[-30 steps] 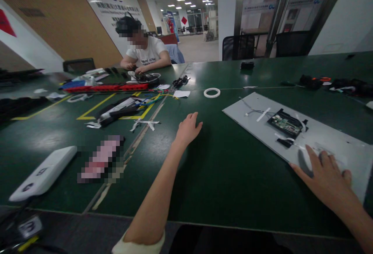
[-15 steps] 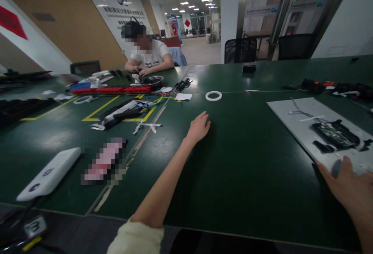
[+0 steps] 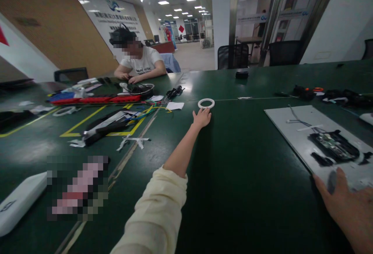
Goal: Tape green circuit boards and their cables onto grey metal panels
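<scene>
My left hand (image 3: pixel 202 117) stretches out over the green table, fingers spread, its fingertips at the near rim of a white roll of tape (image 3: pixel 206 103). Whether they touch the roll I cannot tell. At the right, my right hand (image 3: pixel 346 205) rests at the near edge of a flat light-grey panel (image 3: pixel 284 124), thumb and fingers apart. A black-framed circuit board (image 3: pixel 333 145) lies on that panel, with thin grey wires (image 3: pixel 300 113) behind it. A grey oval spot shows between my right thumb and index finger.
On the left are a white box-like device (image 3: pixel 21 203), a blurred pink phone-shaped object (image 3: pixel 80 188), white tape strips (image 3: pixel 134 141) and a black pack with coloured wires (image 3: pixel 107 126). A co-worker (image 3: pixel 140 61) sits across the table. A small black object (image 3: pixel 241 75) lies at the back.
My left hand has moved forward to the tape roll. My right hand stays by the panel's near edge. The camera view has shifted a little.
</scene>
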`<state>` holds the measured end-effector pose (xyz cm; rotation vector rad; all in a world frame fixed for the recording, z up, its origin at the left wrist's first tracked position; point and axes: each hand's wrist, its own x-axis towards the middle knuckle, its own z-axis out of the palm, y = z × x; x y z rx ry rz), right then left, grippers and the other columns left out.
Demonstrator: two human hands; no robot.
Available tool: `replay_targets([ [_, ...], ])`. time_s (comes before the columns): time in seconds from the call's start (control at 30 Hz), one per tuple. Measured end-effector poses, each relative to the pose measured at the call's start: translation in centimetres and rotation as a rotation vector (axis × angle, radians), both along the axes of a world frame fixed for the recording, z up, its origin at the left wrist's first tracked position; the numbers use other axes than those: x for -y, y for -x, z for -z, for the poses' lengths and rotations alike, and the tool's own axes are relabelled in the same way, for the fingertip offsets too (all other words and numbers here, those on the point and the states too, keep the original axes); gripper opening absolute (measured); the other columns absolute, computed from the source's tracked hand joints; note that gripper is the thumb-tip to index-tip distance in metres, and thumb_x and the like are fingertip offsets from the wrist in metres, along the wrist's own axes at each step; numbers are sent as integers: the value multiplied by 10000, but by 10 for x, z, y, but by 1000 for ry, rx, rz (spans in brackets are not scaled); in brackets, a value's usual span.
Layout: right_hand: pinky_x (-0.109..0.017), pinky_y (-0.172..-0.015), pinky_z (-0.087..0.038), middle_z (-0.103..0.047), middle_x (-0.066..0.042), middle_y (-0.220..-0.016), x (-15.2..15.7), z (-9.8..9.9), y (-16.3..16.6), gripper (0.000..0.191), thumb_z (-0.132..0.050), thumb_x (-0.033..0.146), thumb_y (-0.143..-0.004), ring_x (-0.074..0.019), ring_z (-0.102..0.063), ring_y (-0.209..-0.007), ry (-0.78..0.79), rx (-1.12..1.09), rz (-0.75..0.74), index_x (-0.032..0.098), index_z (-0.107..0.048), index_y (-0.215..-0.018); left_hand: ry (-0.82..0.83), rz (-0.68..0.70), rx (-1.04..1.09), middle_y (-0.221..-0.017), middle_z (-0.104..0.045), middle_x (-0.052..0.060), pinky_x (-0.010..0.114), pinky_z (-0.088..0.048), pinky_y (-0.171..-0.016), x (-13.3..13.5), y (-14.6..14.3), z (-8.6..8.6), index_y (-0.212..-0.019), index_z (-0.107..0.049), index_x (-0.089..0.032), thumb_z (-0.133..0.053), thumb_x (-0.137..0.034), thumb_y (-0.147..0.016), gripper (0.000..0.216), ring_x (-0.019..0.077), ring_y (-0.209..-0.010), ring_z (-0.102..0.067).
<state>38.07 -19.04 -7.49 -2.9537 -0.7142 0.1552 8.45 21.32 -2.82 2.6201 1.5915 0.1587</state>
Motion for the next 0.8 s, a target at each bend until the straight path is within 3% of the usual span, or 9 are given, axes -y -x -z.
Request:
replay_targets([
  [0.17, -769, -802, -185, -167, -307, -1417, -2, 1, -2, 962, -225, 842, -672, -536, -174, -1272, 9, -11, -22, 265, -265, -1442, 13, -21, 17, -1438, -373, 51, 680, -120, -1023, -16, -6, -3, -1327, -353, -273, -206, -378, -935, 432, 278, -1367, -197],
  [0.3, -756, -840, -175, -170, -300, -1414, 0, 0, -5, 964, -256, 833, -670, -524, -152, -1288, 15, -37, 14, 265, -237, -1449, 23, -22, 20, -1464, -324, 74, 669, -161, -1021, -4, -6, -7, -1358, -298, -257, -261, -409, -918, 467, 294, -1377, -162],
  [0.57, -767, -823, -122, -78, -326, -1424, 9, 8, -23, 973, -329, 804, -660, -539, -83, -1292, -37, -89, 48, 262, -187, -1456, -24, 91, 28, -1494, -253, 88, 641, -201, -1030, 84, 29, -29, -1410, -202, -242, -305, -455, -901, 561, 299, -1390, -126],
  [0.73, -771, -791, -96, -68, -341, -1414, 18, 20, -43, 971, -336, 811, -651, -549, -56, -1288, -65, -47, 111, 282, -173, -1449, -20, 54, 72, -1467, -311, 94, 617, -221, -1038, 145, 56, -37, -1402, -239, -247, -322, -494, -893, 572, 304, -1380, -173],
  [0.8, -788, -745, -64, -38, -383, -1391, 22, 21, -49, 983, -294, 811, -665, -580, -42, -1268, -72, -35, 54, 230, -167, -1447, 9, 16, 89, -1461, -319, 105, 606, -238, -1035, 162, 61, -34, -1398, -250, -244, -308, -510, -896, 571, 307, -1377, -185],
])
